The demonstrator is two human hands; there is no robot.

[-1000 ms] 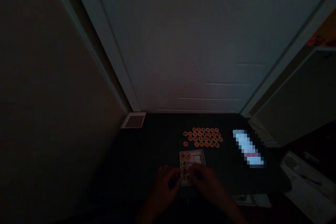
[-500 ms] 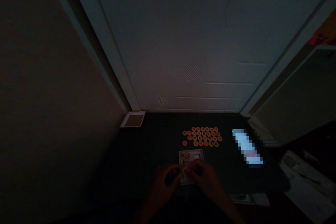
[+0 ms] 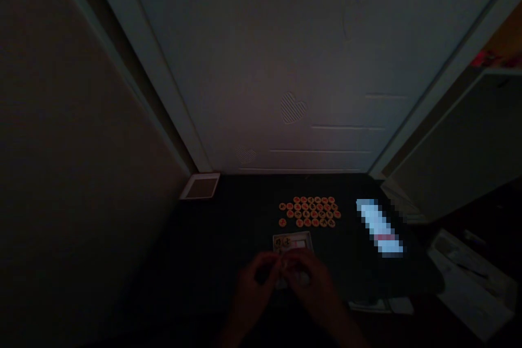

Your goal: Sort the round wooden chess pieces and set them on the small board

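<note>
The scene is very dim. A small open box with a few round discs in it lies on a dark surface in front of me. My left hand and my right hand meet over the box's near end, fingertips together at what looks like a small disc; the grip is too dark to make out. Beyond the box, several orange round game pieces lie in tight rows.
A pale box lid lies at the far left by the door frame. A bright blurred strip lies to the right. A white door closes the back. White papers lie at the right.
Both hands have drawn slightly toward me and closer together over the near end of the box. The view has shifted a little; the pieces have not moved.
</note>
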